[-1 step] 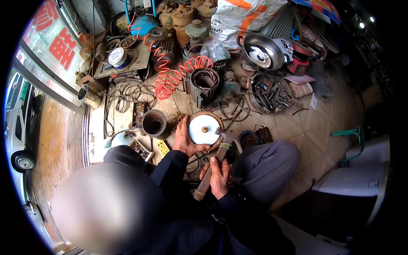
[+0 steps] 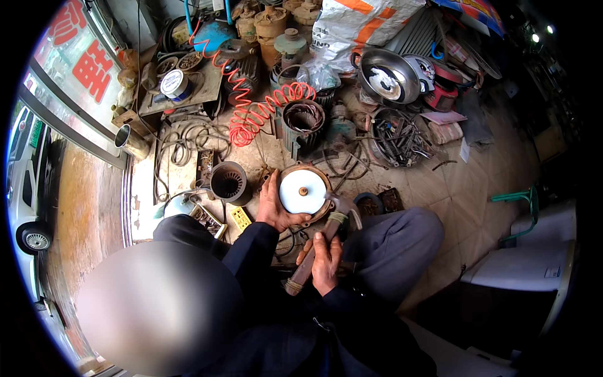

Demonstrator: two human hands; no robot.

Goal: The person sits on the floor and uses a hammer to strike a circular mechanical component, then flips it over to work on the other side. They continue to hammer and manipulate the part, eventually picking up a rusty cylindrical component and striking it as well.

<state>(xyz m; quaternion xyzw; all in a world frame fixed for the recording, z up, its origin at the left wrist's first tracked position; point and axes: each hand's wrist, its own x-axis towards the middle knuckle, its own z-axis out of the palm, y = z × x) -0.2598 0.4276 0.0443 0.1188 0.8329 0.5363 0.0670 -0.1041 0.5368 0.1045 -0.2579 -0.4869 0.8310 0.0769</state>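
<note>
A white disc (image 2: 293, 200) with a small brown hub at its middle sits in a round rusty metal housing (image 2: 318, 217) in front of me. My left hand (image 2: 271, 208) is curled along the left and near edge of this housing, gripping its rim. My right hand (image 2: 325, 262) is closed round the wooden handle of a hammer (image 2: 303, 274). Cord is wound about the handle close to the head, and again near its butt end. The hammer's head is just off the right edge of the housing, apart from the disc.
A dark hollow motor core (image 2: 228, 182) stands left of the housing, near a yellow box (image 2: 240, 218). Beyond it are a motor casing (image 2: 302, 119) and a coiled red hose (image 2: 246, 129). A basin of tools (image 2: 399, 137) lies at far right; a green stool (image 2: 524, 196) stands right.
The hammer head has shifted slightly to the right, off the white disc's edge, and my right hand has tilted with it. My left hand and the housing stay put.
</note>
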